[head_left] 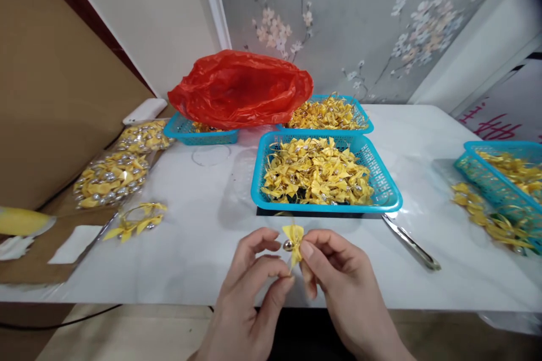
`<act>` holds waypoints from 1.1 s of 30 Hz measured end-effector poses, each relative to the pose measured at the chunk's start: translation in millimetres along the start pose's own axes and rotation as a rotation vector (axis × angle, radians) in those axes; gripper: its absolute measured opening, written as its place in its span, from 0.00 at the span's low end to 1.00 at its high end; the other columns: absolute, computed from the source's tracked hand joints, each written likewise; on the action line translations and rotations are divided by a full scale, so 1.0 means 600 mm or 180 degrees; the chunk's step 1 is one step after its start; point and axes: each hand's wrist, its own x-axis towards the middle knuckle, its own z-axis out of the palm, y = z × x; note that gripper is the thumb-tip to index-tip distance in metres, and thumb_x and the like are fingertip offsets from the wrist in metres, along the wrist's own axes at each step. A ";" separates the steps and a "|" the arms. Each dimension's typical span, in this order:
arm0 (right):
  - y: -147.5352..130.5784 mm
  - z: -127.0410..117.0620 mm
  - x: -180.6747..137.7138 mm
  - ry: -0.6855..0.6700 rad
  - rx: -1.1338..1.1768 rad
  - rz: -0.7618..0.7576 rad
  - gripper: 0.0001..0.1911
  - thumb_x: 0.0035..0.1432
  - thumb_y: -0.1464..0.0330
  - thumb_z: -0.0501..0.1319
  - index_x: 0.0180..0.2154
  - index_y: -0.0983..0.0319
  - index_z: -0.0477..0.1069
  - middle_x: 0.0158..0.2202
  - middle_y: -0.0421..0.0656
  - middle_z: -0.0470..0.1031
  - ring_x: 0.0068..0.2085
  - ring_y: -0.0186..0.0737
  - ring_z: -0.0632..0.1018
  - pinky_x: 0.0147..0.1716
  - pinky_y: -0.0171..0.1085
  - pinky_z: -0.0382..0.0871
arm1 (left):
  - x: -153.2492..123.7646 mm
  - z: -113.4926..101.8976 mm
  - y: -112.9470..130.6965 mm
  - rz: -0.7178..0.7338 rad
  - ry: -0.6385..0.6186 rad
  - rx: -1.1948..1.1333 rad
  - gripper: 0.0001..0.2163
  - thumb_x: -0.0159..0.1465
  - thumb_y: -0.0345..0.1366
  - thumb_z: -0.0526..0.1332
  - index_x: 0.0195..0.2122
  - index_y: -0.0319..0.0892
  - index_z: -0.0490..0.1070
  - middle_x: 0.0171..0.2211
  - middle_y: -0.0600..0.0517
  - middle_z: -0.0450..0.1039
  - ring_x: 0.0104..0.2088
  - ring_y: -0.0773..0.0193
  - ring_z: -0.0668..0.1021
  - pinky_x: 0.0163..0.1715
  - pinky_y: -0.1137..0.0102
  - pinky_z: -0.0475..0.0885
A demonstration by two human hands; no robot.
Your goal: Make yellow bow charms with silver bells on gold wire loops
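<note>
A small yellow ribbon bow (295, 235) with a shiny silver bead (288, 245) is between my hands, above the table's front edge. My right hand (339, 268) pinches the bow's right side between thumb and forefinger. With thumb and forefinger together, my left hand (258, 279) grips a thin stem below the bow; its other fingers curl beside the bead. Just beyond my hands stands a blue basket (326, 207) heaped with similar yellow bows (317, 172). Left of my hands, a ring of joined yellow bows (138, 221) lies on the table.
Tweezers (412, 242) lie right of the basket. Behind it are a second blue basket (367, 118) and a red plastic bag (241, 90) over another. Clear bags of beaded bows (112, 177) sit at left. At far right stands another basket (486, 175), bow strands (486, 220) beside it.
</note>
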 end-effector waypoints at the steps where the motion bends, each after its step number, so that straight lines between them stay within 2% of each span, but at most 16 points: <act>1: 0.001 0.001 -0.001 -0.0021 0.0206 0.0037 0.12 0.58 0.60 0.67 0.32 0.62 0.73 0.20 0.34 0.68 0.19 0.26 0.67 0.21 0.27 0.62 | -0.003 0.002 0.000 0.0066 0.0169 0.0109 0.09 0.63 0.25 0.60 0.33 0.49 0.74 0.46 0.49 0.66 0.46 0.58 0.74 0.45 0.70 0.68; 4: 0.001 0.006 -0.002 -0.0029 0.0664 0.0158 0.12 0.54 0.61 0.69 0.32 0.63 0.73 0.21 0.35 0.71 0.20 0.27 0.69 0.21 0.28 0.64 | -0.010 0.008 0.004 0.0342 0.0515 0.0379 0.13 0.59 0.21 0.61 0.35 0.50 0.74 0.37 0.52 0.63 0.36 0.62 0.73 0.36 0.73 0.69; 8: 0.002 0.011 -0.001 0.0007 0.0848 0.0173 0.12 0.53 0.62 0.71 0.31 0.63 0.73 0.22 0.35 0.71 0.21 0.25 0.66 0.20 0.25 0.61 | -0.010 0.015 0.009 0.0433 0.0220 0.0134 0.13 0.60 0.21 0.61 0.35 0.50 0.75 0.33 0.54 0.67 0.32 0.65 0.74 0.32 0.75 0.70; 12: 0.011 0.014 -0.003 0.0027 0.0871 0.0179 0.12 0.53 0.62 0.71 0.30 0.63 0.73 0.26 0.36 0.71 0.24 0.25 0.65 0.24 0.24 0.61 | -0.003 0.021 0.006 0.0008 0.0020 -0.0370 0.10 0.63 0.24 0.60 0.33 0.49 0.75 0.35 0.53 0.75 0.37 0.63 0.77 0.38 0.74 0.72; 15: 0.019 0.017 -0.005 0.0015 0.0895 0.0252 0.12 0.54 0.61 0.70 0.30 0.61 0.72 0.28 0.37 0.72 0.28 0.28 0.69 0.27 0.27 0.64 | 0.001 0.024 0.006 -0.0436 -0.0102 -0.0964 0.08 0.65 0.29 0.59 0.30 0.47 0.74 0.28 0.55 0.73 0.28 0.66 0.75 0.29 0.76 0.71; 17: 0.024 0.018 -0.005 0.0034 0.0740 0.0184 0.11 0.55 0.61 0.69 0.30 0.61 0.71 0.28 0.37 0.72 0.28 0.29 0.70 0.28 0.28 0.65 | 0.002 0.026 0.008 -0.0759 -0.0146 -0.1295 0.08 0.65 0.32 0.59 0.28 0.46 0.73 0.26 0.56 0.70 0.25 0.67 0.71 0.26 0.76 0.69; 22: 0.031 0.013 -0.001 0.0227 0.0111 -0.0219 0.09 0.54 0.63 0.69 0.28 0.61 0.73 0.27 0.36 0.68 0.29 0.31 0.69 0.30 0.29 0.64 | -0.005 0.027 0.011 -0.1007 0.0066 -0.1634 0.07 0.62 0.36 0.63 0.27 0.45 0.76 0.33 0.52 0.74 0.34 0.61 0.74 0.36 0.73 0.71; 26: 0.025 -0.004 -0.005 -0.0191 -0.0666 -0.0381 0.08 0.60 0.63 0.63 0.31 0.60 0.75 0.30 0.39 0.68 0.32 0.33 0.71 0.32 0.31 0.65 | -0.009 0.016 0.002 -0.1259 -0.0084 -0.1612 0.06 0.63 0.37 0.64 0.29 0.46 0.78 0.28 0.54 0.74 0.32 0.63 0.74 0.35 0.75 0.70; 28: 0.016 -0.016 -0.008 -0.0308 -0.0961 -0.0536 0.08 0.63 0.62 0.61 0.35 0.59 0.76 0.32 0.39 0.69 0.32 0.34 0.71 0.31 0.31 0.65 | -0.007 0.009 -0.003 -0.1460 -0.0142 -0.1846 0.07 0.64 0.39 0.64 0.29 0.46 0.77 0.27 0.55 0.74 0.30 0.65 0.73 0.33 0.76 0.69; 31: 0.000 -0.028 -0.004 0.0035 -0.1142 -0.0744 0.10 0.64 0.61 0.60 0.38 0.58 0.76 0.32 0.39 0.68 0.31 0.32 0.70 0.27 0.30 0.63 | -0.005 -0.001 -0.005 -0.1603 -0.0235 -0.2390 0.09 0.64 0.40 0.63 0.28 0.45 0.74 0.26 0.55 0.72 0.28 0.67 0.71 0.30 0.76 0.68; 33: -0.009 -0.031 0.003 0.0034 -0.1172 -0.0631 0.11 0.64 0.59 0.59 0.39 0.58 0.75 0.33 0.40 0.69 0.31 0.33 0.70 0.28 0.30 0.64 | -0.005 -0.004 -0.004 -0.1596 -0.0315 -0.2476 0.09 0.65 0.41 0.62 0.28 0.45 0.73 0.26 0.55 0.73 0.27 0.67 0.71 0.30 0.76 0.68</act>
